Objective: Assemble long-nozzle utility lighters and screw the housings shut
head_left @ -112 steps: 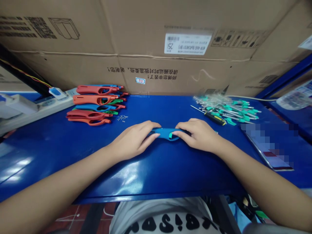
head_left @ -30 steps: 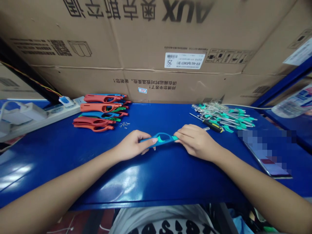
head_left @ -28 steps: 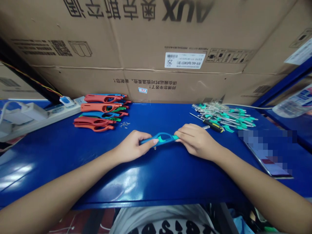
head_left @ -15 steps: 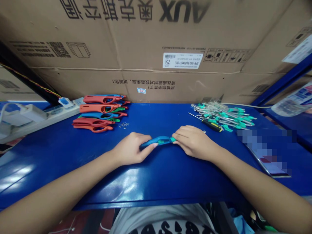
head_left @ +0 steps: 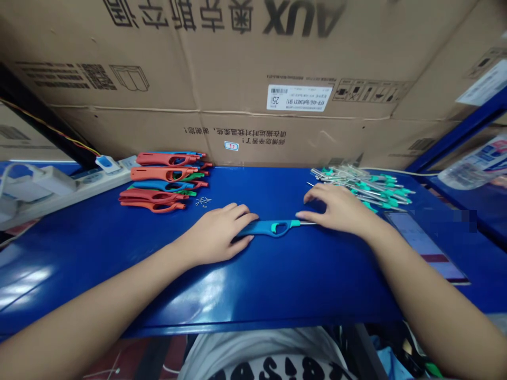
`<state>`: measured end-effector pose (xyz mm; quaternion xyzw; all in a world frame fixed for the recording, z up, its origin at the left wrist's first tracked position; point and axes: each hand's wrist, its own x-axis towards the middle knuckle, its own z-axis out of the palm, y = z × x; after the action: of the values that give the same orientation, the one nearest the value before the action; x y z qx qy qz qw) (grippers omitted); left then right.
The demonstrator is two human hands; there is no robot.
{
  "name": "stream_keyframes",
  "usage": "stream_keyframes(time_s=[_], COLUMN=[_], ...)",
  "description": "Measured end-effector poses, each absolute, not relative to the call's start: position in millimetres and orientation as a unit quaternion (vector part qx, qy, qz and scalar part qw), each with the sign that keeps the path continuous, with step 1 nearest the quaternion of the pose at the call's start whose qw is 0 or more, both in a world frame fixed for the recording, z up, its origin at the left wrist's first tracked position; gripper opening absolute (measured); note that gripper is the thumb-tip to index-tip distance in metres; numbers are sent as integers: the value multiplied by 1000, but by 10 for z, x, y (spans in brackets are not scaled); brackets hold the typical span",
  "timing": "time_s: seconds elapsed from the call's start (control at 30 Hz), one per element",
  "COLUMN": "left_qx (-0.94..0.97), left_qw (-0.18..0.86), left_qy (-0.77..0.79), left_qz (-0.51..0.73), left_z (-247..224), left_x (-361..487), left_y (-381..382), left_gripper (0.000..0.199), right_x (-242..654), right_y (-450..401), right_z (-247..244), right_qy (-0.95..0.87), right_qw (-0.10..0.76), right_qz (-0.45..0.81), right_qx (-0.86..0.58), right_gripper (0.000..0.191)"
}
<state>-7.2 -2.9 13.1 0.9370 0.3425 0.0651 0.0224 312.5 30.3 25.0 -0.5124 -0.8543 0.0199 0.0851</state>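
A blue long-reach lighter [head_left: 261, 228] with a turquoise trigger and collar and a thin metal rod lies along the tabletop. My left hand [head_left: 216, 232] is closed about its handle end, thumb on the near side and fingers on the far side. Beyond the rod's tip, my right hand [head_left: 336, 208] is open, its thumb and fingers parted, partly over the rod's end. Behind its fingers a screwdriver tip [head_left: 310, 183] peeks out, the rest hidden by the hand. Several metal rods with turquoise parts [head_left: 372, 187] are heaped just past the right hand.
Red, orange and blue lighter bodies [head_left: 162, 174] are stacked at the left, small screws [head_left: 203, 201] beside them. A power strip [head_left: 89, 182] runs along the left. A phone [head_left: 439, 253] lies at the right, and a large cardboard box [head_left: 237, 68] walls off the back.
The lighter has gone from raised between both hands to lying on the table, its metal rod now showing. My right hand has released it, opened and moved right, over the screwdriver.
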Motion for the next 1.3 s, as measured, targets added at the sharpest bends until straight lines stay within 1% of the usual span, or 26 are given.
stream_keyframes(time_s=[0.07, 0.13, 0.17, 0.23, 0.3, 0.37, 0.43, 0.5, 0.53, 0.57, 0.6, 0.67, 0.77, 1.0, 1.3], left_qx=[936, 933, 932, 930, 927, 924, 924, 926, 927, 929, 930, 932, 935, 938, 938], left_qw=[15, 24, 35, 64, 93, 114, 123, 122, 121, 119, 116, 108, 95, 65, 77], left_qy=[349, 356, 358, 359, 358, 356, 353, 346, 341, 335, 330, 326, 326, 331, 316], left_qz=[52, 44, 44, 53, 66, 74, 81, 90, 97, 105, 109, 113, 105, 85, 117], left_z=[183, 223, 235, 243, 236, 219, 196, 168, 153, 140, 127, 110, 102, 85, 24], left_x=[-86, -101, -106, -109, -97, -72, -37, 5, 25, 45, 62, 87, 103, 112, 87], left_y=[-48, -72, -85, -114, -145, -178, -209, -237, -251, -265, -279, -307, -342, -367, -352], left_gripper=[36, 34, 32, 29, 28, 28, 27, 27, 27, 27, 27, 26, 26, 24, 26], right_x=[3266, 3408, 3471, 3569, 3623, 3629, 3570, 3417, 3299, 3157, 2996, 2652, 2212, 1785, 1587], right_y=[350, 391, 408, 436, 455, 469, 473, 458, 441, 417, 389, 332, 298, 430, 429], right_z=[268, 267, 260, 244, 235, 240, 253, 262, 263, 262, 258, 246, 220, 138, 102], right_qy=[-800, -726, -700, -678, -680, -689, -706, -736, -751, -760, -766, -783, -810, -801, -804], right_qw=[53, -9, -39, -72, -77, -77, -56, 27, 92, 149, 188, 230, 242, 221, 201], right_qz=[-18, -44, -40, -4, 21, 15, -3, 3, 16, 44, 92, 173, 218, 305, 312], right_qx=[-598, -686, -712, -732, -729, -721, -706, -676, -653, -632, -607, -552, -487, -465, -464], right_gripper=[40, 37, 39, 35, 25, 17, 14, 16, 19, 20, 20, 18, 14, 11, 9])
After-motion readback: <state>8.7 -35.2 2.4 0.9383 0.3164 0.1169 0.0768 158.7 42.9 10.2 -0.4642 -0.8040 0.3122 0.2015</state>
